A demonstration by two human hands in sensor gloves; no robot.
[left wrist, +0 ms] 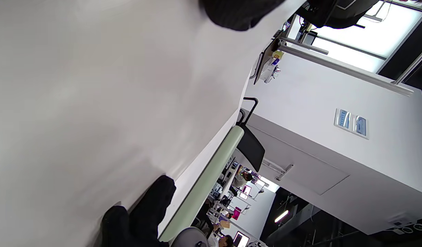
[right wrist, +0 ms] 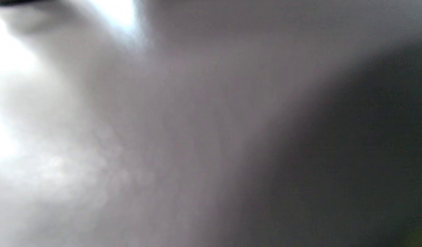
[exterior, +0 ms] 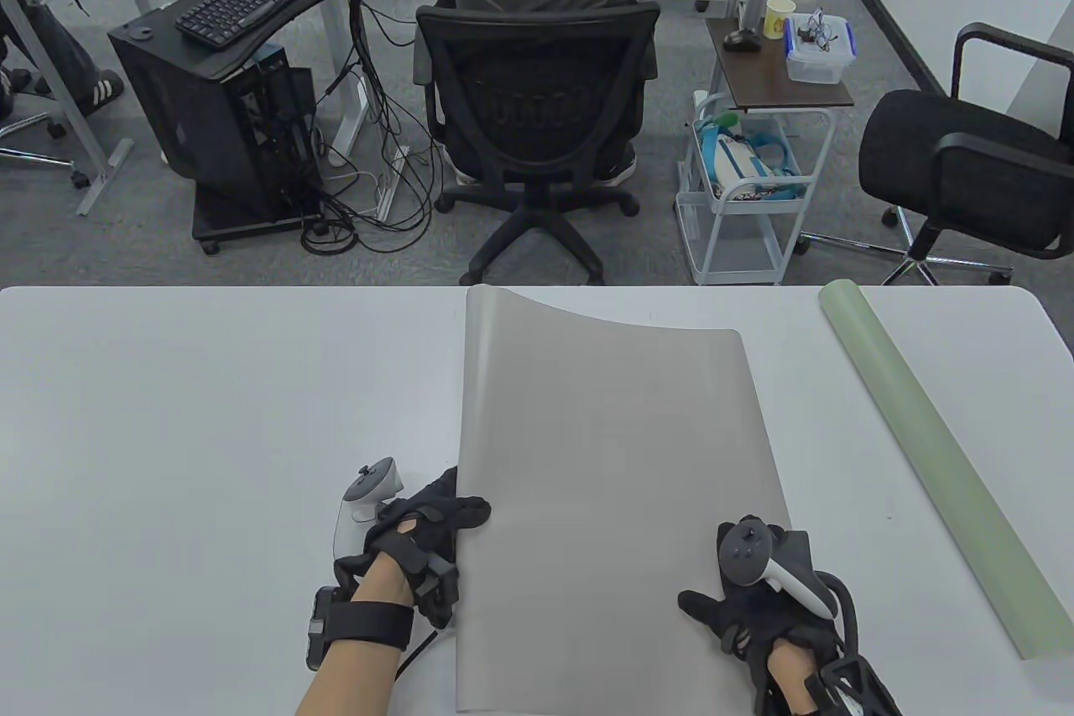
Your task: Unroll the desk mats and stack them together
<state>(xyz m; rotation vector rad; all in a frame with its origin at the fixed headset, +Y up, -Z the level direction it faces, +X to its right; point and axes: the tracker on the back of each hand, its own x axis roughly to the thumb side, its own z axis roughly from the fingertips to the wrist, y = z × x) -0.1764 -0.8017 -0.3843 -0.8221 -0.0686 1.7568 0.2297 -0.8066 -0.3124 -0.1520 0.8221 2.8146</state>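
Note:
A grey desk mat (exterior: 612, 456) lies unrolled in the middle of the white table (exterior: 210, 414). Its far edge curls up. My left hand (exterior: 466, 514) rests its fingers over the mat's left edge near the front. My right hand (exterior: 730, 573) lies flat on the mat near its right front edge, thumb spread. A pale green mat (exterior: 931, 464) lies rolled up on the right side of the table. In the left wrist view the grey mat (left wrist: 77, 103) fills the left, with the green roll (left wrist: 211, 171) beyond it. The right wrist view is a grey blur.
Beyond the table's far edge are an office chair with a seated person (exterior: 537, 103), a white trolley (exterior: 747, 195) and a black chair (exterior: 973, 162). The table's left half is bare white surface.

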